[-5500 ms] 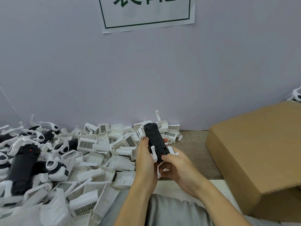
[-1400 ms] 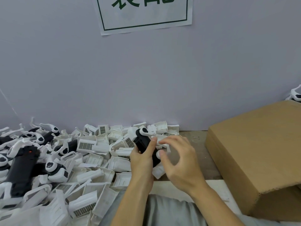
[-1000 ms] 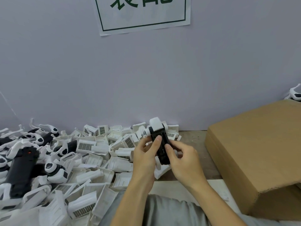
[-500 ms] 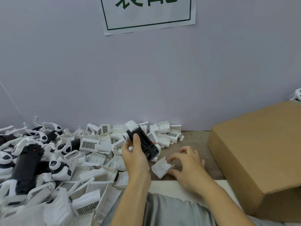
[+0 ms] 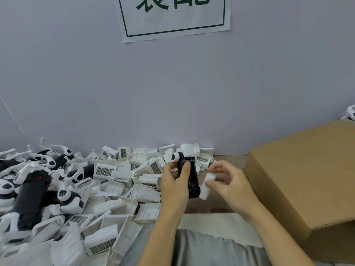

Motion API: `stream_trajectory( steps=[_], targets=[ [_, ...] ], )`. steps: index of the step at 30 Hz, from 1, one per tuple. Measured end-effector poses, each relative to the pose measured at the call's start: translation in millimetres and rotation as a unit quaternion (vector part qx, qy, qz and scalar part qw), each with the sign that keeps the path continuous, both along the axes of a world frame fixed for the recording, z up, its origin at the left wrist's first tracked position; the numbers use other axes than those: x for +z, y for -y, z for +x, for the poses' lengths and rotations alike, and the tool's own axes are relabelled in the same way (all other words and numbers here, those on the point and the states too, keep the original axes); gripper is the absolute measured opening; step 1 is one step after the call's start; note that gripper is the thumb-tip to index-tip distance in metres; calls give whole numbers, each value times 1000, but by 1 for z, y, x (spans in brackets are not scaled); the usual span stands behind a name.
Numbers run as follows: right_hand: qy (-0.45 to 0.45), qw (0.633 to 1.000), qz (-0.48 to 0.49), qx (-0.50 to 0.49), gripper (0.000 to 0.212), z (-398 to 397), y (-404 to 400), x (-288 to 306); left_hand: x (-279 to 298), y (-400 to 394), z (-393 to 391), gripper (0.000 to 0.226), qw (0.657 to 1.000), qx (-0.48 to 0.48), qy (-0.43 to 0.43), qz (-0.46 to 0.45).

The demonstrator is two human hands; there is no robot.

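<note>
Paper sign (image 5: 173, 25), top centre: cut by upper edge; only lower halves of green characters showed. Cardboard box (image 5: 307, 179): right and lower sides ran past frame. White part (image 5: 350, 114), right edge: mostly cropped. Pile of white parts (image 5: 115, 189): cropped left and below, lower left blurred. Black body (image 5: 193, 176): left flank hidden under left hand (image 5: 173, 186). White piece (image 5: 206, 187): upper end covered by fingers of right hand (image 5: 230, 181).

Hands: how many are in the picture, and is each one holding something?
2. The left hand grips a black body at centre; the right hand, just right of it, pinches a small white part beside the body's lower end.
</note>
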State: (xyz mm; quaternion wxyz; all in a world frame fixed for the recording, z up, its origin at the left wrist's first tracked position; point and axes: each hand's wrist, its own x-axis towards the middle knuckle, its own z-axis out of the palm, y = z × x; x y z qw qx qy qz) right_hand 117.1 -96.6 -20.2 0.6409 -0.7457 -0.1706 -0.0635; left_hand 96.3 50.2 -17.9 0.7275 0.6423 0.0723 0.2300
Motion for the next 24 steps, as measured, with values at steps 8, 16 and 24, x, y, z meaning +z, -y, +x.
stream_trajectory(
  steps=[8,16,24],
  targets=[
    [-29,983,155,-100,41,3,0,3,-7,6,-2,13,993,-104,-36,42],
    [15,994,55,-96,46,2,-12,-5,-9,14,-3,14,985,-164,-36,31],
    [54,993,10,-109,24,2,-16,-8,-11,12,-1,17,987,-157,-28,4]
  ],
)
